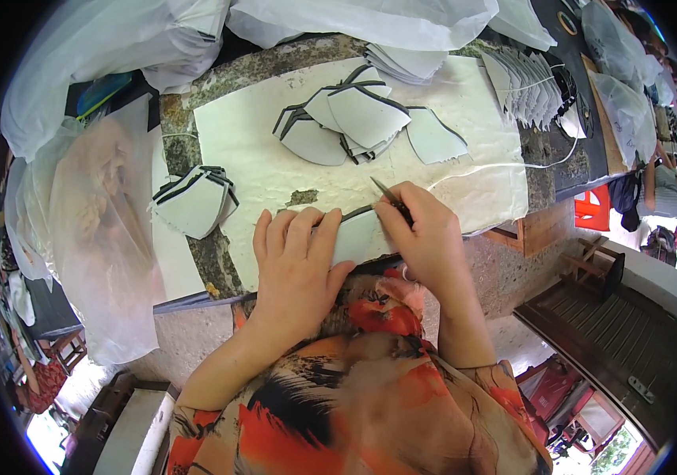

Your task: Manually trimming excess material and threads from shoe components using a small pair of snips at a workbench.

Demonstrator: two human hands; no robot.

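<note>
A white curved piece with a dark strip along its upper edge lies at the table's near edge. My left hand is laid flat over its left part, fingers stretched out and thumb on the piece. At its right end my right hand is closed round a small dark pointed blade, tip sticking out up and to the left. Whether it is a knife or small snips I cannot tell, as the fingers cover most of it. Farther off lies a heap of similar dark-edged pieces, with one piece beside it.
A small stack of dark-edged pieces sits at the left. Tied white pieces lie at the far right, a cord running from there. Plastic bags hang at left and line the back. A red stool stands right.
</note>
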